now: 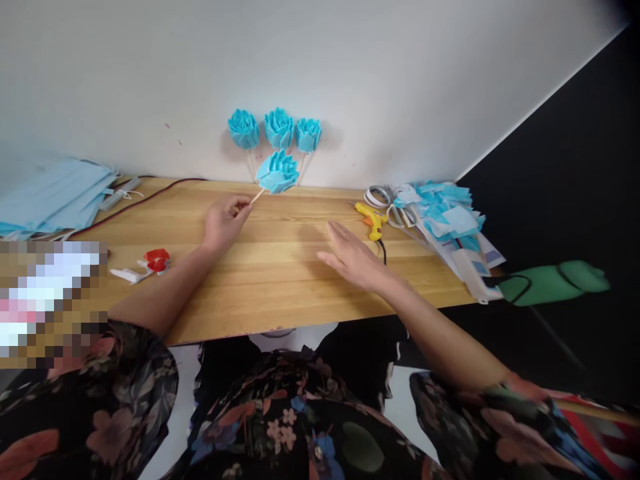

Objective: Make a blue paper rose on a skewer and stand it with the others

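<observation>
Between the fingers of my left hand (227, 223) is the thin wooden stick of a blue handmade flower (278, 173); its layered head tilts up and to the right. Behind it, three similar blue flowers (279, 128) on sticks lean against the wall. My right hand (353, 257) hovers over the table with its fingers stretched out and nothing in it. Just beyond that hand lies a yellow glue gun (371, 220), its black cord running down behind the wrist.
Left, blue face masks (60, 197) are stacked on the wooden table (270, 287). A small red item (157, 259) lies nearer. At right are a tape roll (379, 196), scissors (400, 216), cut blue pieces (445, 210) and a white power strip (473, 270). A green bottle-like object (555, 283) sits beyond the edge.
</observation>
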A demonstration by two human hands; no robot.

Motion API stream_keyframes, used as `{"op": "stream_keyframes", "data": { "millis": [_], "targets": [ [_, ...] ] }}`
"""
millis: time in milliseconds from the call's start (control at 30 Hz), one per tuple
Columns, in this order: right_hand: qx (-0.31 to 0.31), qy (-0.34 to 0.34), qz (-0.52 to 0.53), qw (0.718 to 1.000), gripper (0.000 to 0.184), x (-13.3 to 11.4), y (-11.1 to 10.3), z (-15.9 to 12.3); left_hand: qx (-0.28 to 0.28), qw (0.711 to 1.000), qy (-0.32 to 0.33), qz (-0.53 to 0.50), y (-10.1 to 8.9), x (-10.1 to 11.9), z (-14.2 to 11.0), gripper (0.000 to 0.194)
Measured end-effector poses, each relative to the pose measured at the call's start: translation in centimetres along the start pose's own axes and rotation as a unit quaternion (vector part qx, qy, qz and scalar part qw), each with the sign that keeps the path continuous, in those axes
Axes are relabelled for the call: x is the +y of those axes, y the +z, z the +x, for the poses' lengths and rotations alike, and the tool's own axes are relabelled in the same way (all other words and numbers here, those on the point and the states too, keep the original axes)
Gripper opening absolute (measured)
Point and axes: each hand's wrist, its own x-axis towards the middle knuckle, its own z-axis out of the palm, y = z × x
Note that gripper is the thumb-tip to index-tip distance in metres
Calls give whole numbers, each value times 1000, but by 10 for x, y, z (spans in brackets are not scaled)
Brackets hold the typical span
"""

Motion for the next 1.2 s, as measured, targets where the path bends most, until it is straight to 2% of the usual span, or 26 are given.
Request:
{"op": "stream_keyframes", "data": {
  "millis": [67, 200, 267, 333, 400, 467, 567, 633, 733, 800, 833, 900, 1000, 1067, 1100, 1133, 1167, 1200],
  "targets": [
    [-3, 67, -23, 997, 90, 25, 13, 39, 2, 1000, 0, -1, 0, -2, 0, 18],
    [7, 134, -37, 990, 86, 63, 28, 98, -4, 1000, -5, 12, -1, -4, 1, 17],
    [-3, 162, -54, 985, 88, 69, 30, 112, -7, 1000, 0, 18, -1, -2, 1, 15],
    [-26, 138, -65, 988, 92, 62, 34, 112, -14, 1000, 3, 20, 0, -2, 1, 15],
    [-60, 37, -54, 996, 95, 38, 45, 93, -21, 1000, -1, 20, 2, -2, 1, 14],
    [-103, -97, -26, 990, 98, -2, 62, 58, -24, 1000, -6, 16, 3, -4, 2, 13],
    [-150, -268, 9, 952, 101, -70, 91, -5, -22, 1000, -11, -5, 6, -7, 4, 12],
    [-151, -341, 25, 928, 93, -107, 107, -38, -20, 1000, -14, -14, 7, -9, 5, 11],
    [-160, -410, 58, 896, 64, -132, 117, -63, -15, 999, -23, -23, 8, -11, 8, 9],
    [-156, -425, 77, 888, 51, -128, 113, -67, -16, 999, -26, -29, 9, -13, 8, 8],
    [-145, -413, 77, 896, 51, -120, 108, -67, -17, 999, -25, -30, 9, -13, 8, 8],
    [-104, -347, 59, 930, 60, -91, 92, -64, -19, 999, -20, -32, 10, -14, 8, 9],
    [-50, -151, -13, 987, 74, -33, 63, -61, -16, 999, -18, -31, 10, -13, 7, 10],
    [-14, 15, -54, 998, 81, -4, 53, -60, -9, 1000, -15, -25, 8, -11, 7, 12],
    [4, 75, -60, 995, 83, 1, 53, -59, -5, 1000, -12, -20, 6, -10, 8, 13],
    [10, 108, -57, 993, 84, -2, 58, -58, -2, 1000, -8, -16, 4, -9, 9, 13],
    [15, 106, -47, 993, 84, -14, 67, -57, -1, 1000, -2, -13, 2, -9, 10, 13],
    [8, 64, -28, 998, 84, -34, 80, -55, 2, 1000, 2, -12, -1, -9, 11, 13]
  ]
}}
